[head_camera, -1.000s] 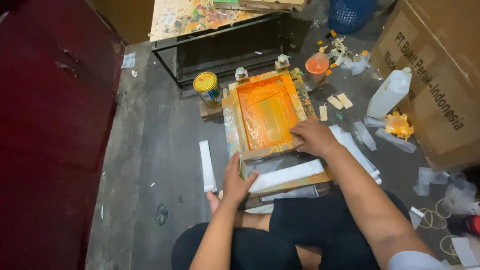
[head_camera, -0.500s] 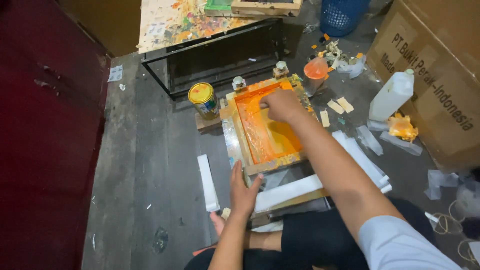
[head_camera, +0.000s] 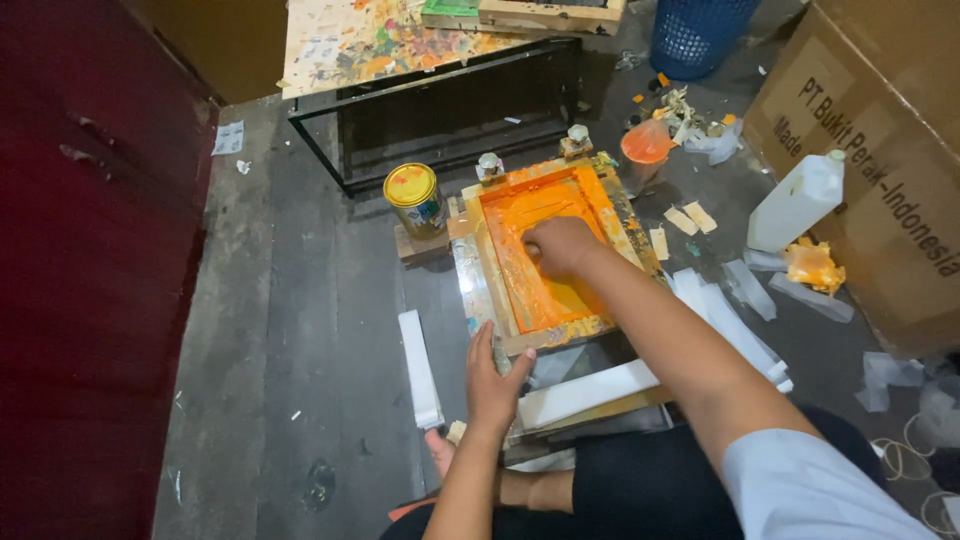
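Note:
A wooden screen-printing frame (head_camera: 478, 268) lies flat on the floor in front of me, its mesh (head_camera: 545, 295) covered in wet orange ink. My right hand (head_camera: 558, 245) rests on the middle of the mesh. Its fingers are curled around a small scraping tool that they mostly hide. My left hand (head_camera: 492, 380) lies flat with fingers extended on the near left corner of the frame, pressing on it. White boards (head_camera: 585, 392) stick out from under the frame's near edge.
A yellow-lidded paint can (head_camera: 415, 198) stands left of the frame, an orange-stained cup (head_camera: 645, 150) to its far right. A white bottle (head_camera: 797, 203) and cardboard box (head_camera: 880, 150) stand right, a blue basket (head_camera: 700, 30) behind. A black metal rack (head_camera: 450, 110) is beyond, a red cabinet (head_camera: 90, 250) left.
My right hand went from the frame's near edge to its far edge, then came back to the middle of the mesh. My left hand stayed on the near corner.

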